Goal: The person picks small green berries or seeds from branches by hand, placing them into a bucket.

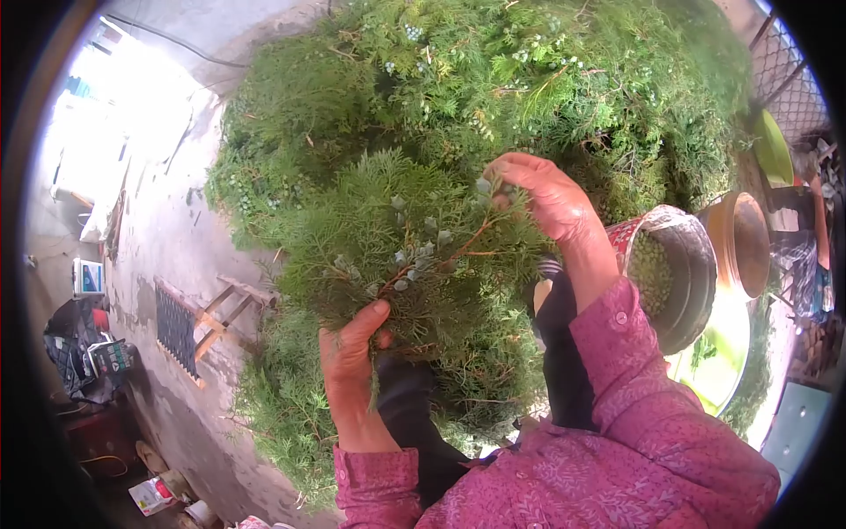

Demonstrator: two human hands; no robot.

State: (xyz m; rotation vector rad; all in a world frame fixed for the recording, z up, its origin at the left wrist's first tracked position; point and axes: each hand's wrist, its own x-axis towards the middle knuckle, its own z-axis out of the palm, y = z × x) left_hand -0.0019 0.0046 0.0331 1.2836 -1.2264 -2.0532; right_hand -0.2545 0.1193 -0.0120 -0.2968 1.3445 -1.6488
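Note:
A leafy green sprig (388, 220) with pale blue-green cones along its brown stem is held up in front of me. My left hand (352, 357) grips its lower end, thumb pressed over the stem. At the sprig's upper right, the fingers of my right hand (551, 198) are curled around a pale cone (483, 186) at a twig tip; the fingertips are partly hidden by leaves. To the right of my right wrist, a bucket (692, 291) lies tilted towards me with small green cones (650, 273) inside.
A large heap of cut branches (493, 79) spreads behind and beneath the sprig. Right of the bucket are a brown pot (749, 247) and a bright green basin (727, 361). On the left, a small wooden stool (225, 317) lies on the concrete floor (167, 379), near a dark bag (75, 339).

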